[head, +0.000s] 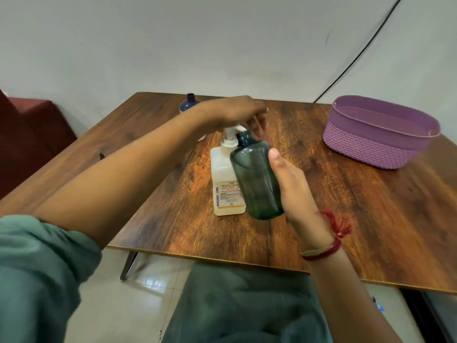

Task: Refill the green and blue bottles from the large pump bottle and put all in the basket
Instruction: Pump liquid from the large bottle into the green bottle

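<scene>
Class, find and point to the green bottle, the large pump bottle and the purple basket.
green bottle [256, 179]: head view, middle of its tinted body.
pump bottle [220, 167]: head view, pale body above the label.
basket [366, 147]: head view, woven front wall.
</scene>
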Demonstrator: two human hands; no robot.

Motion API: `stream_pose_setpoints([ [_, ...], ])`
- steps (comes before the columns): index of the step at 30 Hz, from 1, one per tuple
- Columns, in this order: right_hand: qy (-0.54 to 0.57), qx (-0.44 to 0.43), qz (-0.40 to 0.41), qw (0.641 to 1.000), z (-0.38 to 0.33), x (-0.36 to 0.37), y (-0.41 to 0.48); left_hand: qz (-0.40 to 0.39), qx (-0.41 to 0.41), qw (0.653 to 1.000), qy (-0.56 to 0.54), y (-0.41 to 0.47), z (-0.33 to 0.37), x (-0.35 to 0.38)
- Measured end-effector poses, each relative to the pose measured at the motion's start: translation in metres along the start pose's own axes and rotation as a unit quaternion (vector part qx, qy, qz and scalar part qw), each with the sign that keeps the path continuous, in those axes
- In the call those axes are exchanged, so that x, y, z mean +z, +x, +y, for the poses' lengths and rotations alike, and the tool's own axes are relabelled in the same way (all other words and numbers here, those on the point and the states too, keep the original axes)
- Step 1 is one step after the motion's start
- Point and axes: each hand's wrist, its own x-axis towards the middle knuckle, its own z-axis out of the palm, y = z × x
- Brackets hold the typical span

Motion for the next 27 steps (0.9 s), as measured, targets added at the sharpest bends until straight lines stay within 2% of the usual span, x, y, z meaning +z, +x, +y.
stream_pose_setpoints([
  [4,0.001,0.002,-0.001,1.0,0.005,-0.002,-0.006,0.047,0.027,0.996,-0.07,0.0,0.001,-0.001],
  [9,0.015,-0.023,0.006,1.0,0.014,0.002,-0.016,0.101,0.019,0.979,-0.176,-0.004,0.001,-0.001],
  [21,0.13,-0.09,0.027,0.987,0.027,-0.009,-0.021,0.211,0.023,0.937,-0.279,-0.013,0.001,0.002],
  [24,0.116,-0.095,0.051,0.987,0.027,-0.013,-0.019,0.207,0.023,0.936,-0.283,-0.013,0.001,0.0],
  [27,0.106,-0.097,0.068,0.987,0.028,-0.017,-0.016,0.164,0.018,0.95,-0.266,-0.012,0.007,0.002],
])
